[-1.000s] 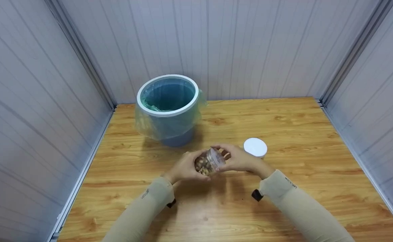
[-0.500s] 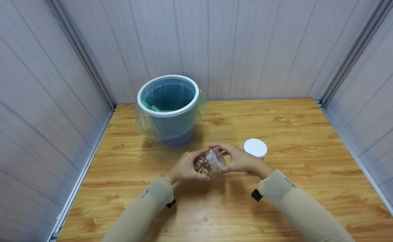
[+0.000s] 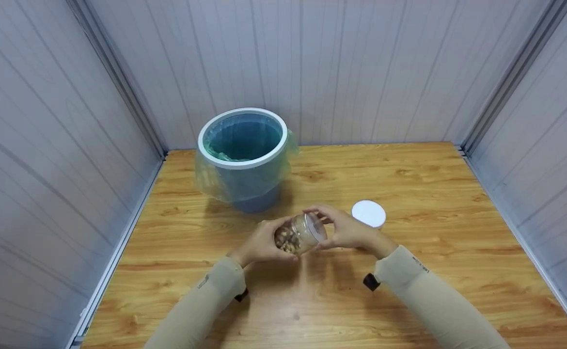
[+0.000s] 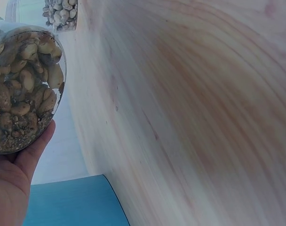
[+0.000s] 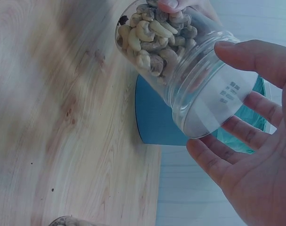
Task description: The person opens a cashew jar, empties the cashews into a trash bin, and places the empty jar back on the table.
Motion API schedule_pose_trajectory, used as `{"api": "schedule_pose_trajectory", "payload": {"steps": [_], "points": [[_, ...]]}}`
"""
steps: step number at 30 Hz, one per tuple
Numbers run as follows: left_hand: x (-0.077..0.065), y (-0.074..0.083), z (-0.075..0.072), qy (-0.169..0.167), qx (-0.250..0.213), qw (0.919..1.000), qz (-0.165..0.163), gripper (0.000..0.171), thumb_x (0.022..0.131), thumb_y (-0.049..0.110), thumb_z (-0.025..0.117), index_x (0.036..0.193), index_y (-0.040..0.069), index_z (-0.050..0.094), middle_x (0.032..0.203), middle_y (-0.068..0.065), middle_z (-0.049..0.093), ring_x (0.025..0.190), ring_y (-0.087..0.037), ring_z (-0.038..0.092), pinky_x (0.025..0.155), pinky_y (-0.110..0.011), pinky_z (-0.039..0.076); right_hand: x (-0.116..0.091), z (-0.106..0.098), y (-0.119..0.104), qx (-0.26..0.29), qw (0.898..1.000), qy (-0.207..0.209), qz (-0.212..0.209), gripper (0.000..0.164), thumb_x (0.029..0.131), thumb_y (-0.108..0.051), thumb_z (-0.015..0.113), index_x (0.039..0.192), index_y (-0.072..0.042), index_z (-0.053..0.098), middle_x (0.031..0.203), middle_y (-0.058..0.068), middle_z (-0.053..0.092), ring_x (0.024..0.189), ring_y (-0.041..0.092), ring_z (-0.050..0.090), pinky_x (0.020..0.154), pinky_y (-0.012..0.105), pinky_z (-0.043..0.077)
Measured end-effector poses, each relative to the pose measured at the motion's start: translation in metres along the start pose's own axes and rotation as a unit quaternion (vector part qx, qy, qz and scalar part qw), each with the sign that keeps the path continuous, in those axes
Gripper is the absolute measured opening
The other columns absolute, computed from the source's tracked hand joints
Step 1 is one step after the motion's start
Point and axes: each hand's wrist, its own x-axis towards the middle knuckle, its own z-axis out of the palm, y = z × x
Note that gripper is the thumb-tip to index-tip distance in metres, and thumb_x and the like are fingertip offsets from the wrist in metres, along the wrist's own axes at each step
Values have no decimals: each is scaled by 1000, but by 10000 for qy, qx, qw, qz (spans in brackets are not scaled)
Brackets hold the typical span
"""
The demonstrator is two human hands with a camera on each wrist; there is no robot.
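Between my hands a clear jar of cashews (image 3: 303,236) is tilted, its top end towards the right. My left hand (image 3: 262,244) grips the lower part, where the nuts have gathered. In the left wrist view the jar's round base (image 4: 25,87) shows cashews with dark patches and crumbs. My right hand (image 3: 349,230) holds the other end by its rim, thumb on one side and fingertips on the other. Small print shows on the whitish round end (image 5: 223,99) in the right wrist view.
A second jar with a white lid (image 3: 368,213) stands behind my right hand; nuts (image 4: 60,13) show in it. Back left is a blue bin with a white rim (image 3: 243,164) and a green liner bag. Panelled walls border the wooden table (image 3: 433,194).
My left hand has shifted slightly left with the jar, and more of the jar shows between my hands. The right fingers have moved a little around the rim.
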Motion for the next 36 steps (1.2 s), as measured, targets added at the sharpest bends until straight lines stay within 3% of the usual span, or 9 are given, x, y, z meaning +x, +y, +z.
{"api": "schedule_pose_trajectory", "payload": {"steps": [9,19,27,36], "points": [[-10,-5,-9,28,25,9997,-243,101,70,35,102,156,8,56,133,-8,73,112,-18,69,100,-40,58,1,1,-1,181,9996,19,196,89,81,-4,93,158,-6,49,154,20,57,140,45,57,119,64,46],[-16,-7,-18,204,145,9995,-190,96,69,29,103,151,7,60,134,-10,74,115,-21,70,105,-45,57,0,1,0,101,9994,80,333,92,80,-9,94,160,-10,49,154,18,59,137,45,59,116,64,49],[-20,-9,-24,246,309,9989,-271,101,69,33,103,152,1,58,138,-13,72,119,-23,69,109,-48,56,0,5,4,-413,9981,276,358,95,78,-14,96,161,-11,51,155,17,60,131,42,63,110,59,55],[-22,-9,-29,288,347,9986,-286,102,68,35,104,153,3,58,143,-15,70,124,-26,68,112,-49,55,1,10,3,-1144,9903,306,730,95,76,-21,97,160,-12,53,162,20,52,145,48,51,115,66,48]]}}
